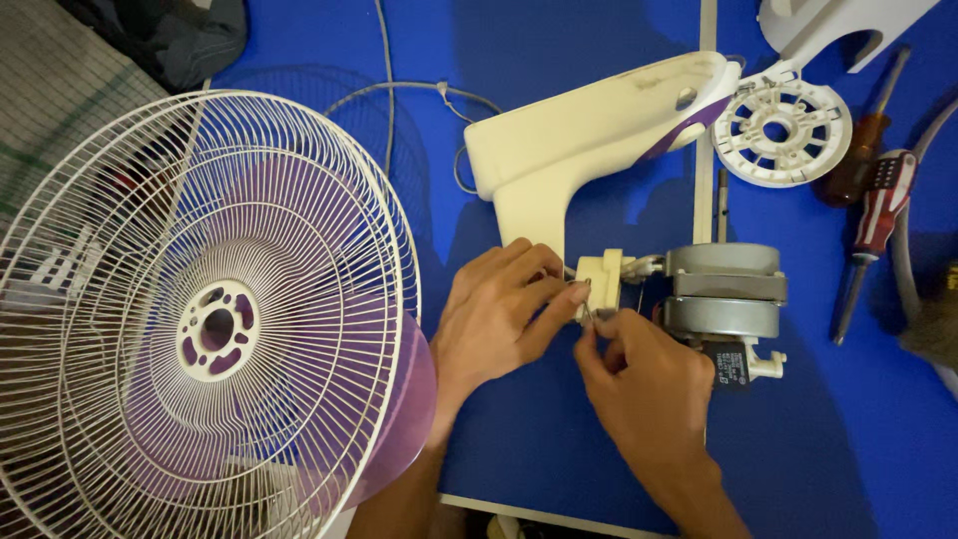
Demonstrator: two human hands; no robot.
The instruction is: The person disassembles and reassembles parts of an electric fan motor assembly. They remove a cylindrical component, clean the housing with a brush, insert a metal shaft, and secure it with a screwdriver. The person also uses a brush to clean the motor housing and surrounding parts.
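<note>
Cream plastic makes up the small gearbox [600,282] that both hands work on, at the middle of the blue table [559,439], fixed to the end of the grey metal motor [723,289]. The left hand [499,314] pinches the gearbox from the side, thumb and forefinger narrow on its edge. The right hand [639,374] has its fingertips closed on something tiny at the lower corner, perhaps a screw or pin; I cannot tell which. The plastic box looks light, stiff and likely brittle at its thin tabs, so the solid flanks seem the safest hold. The motor looks heavy and should anchor the piece.

Counted: one gearbox, one motor, one cream housing [589,130], one white round hub plate [783,130], one wire fan guard [205,319], two screwdrivers [878,215].
</note>
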